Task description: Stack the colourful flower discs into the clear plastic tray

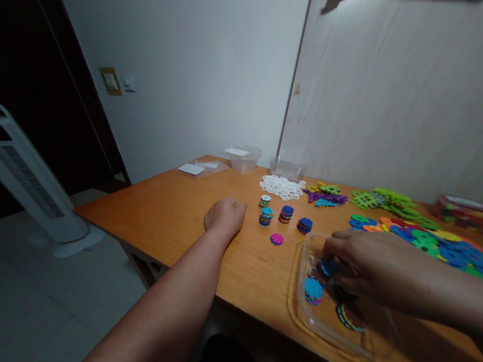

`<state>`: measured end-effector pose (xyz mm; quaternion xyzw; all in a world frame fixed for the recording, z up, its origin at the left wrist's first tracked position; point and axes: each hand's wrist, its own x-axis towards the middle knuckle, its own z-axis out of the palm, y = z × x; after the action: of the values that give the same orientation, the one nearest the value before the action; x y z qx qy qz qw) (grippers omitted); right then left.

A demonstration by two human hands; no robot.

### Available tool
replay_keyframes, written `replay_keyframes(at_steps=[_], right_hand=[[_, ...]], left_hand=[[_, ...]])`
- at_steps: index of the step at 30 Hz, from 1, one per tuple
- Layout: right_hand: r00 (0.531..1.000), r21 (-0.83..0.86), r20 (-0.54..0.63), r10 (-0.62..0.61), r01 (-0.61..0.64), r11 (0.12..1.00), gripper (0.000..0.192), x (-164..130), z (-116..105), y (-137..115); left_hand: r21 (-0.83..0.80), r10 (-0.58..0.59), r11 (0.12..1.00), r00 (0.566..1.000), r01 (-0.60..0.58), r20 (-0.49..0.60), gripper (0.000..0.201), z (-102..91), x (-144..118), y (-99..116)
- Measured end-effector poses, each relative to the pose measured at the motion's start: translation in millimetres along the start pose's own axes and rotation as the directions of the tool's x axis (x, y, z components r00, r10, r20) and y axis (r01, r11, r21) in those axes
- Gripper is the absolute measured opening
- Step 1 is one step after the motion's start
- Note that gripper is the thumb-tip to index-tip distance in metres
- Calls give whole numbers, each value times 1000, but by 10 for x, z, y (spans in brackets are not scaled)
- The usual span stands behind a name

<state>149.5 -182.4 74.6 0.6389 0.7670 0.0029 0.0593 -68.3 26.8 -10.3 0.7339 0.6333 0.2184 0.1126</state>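
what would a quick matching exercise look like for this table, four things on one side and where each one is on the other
Things:
1. left hand
2. right hand
3. white pieces
4. pink disc

Places:
A. heaped near the wall, beside an empty clear tub
B. lying alone on the bare table, in front of the small stacks
C. closed in a fist, resting on the table left of the stacks
D. reaching into the clear tray at the near edge, fingers on a blue disc

Pairs: 1-C, 2-D, 3-A, 4-B

discs [313, 289] in tray [296, 268], stacks [285, 214] probably behind
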Motion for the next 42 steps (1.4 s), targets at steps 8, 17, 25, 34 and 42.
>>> replay_keyframes(at_steps=[8,17,25,34,42], right_hand=[[998,35,-28,-65,66,997,8,54,49,-114],[999,92,-48,-15,19,996,19,-17,-118,30],[992,71,-128,-4,13,997,17,339,-389,-179],[989,-109,146,-11,27,994,26,1027,-262,-374],[984,-160,173,-31,59,985,30,1125,-152,-400]], left_hand=[[1,7,1000,1000,-7,-5,37,-14,-7,14],[9,0,1000,1000,0,15,36,-30,-15,16],[-6,4,1000,1000,-4,5,36,-18,-6,6],[-12,11,1000,1000,-11,-6,38,3,-17,6],[-22,16,1000,1000,-16,-6,38,-5,-21,9]])
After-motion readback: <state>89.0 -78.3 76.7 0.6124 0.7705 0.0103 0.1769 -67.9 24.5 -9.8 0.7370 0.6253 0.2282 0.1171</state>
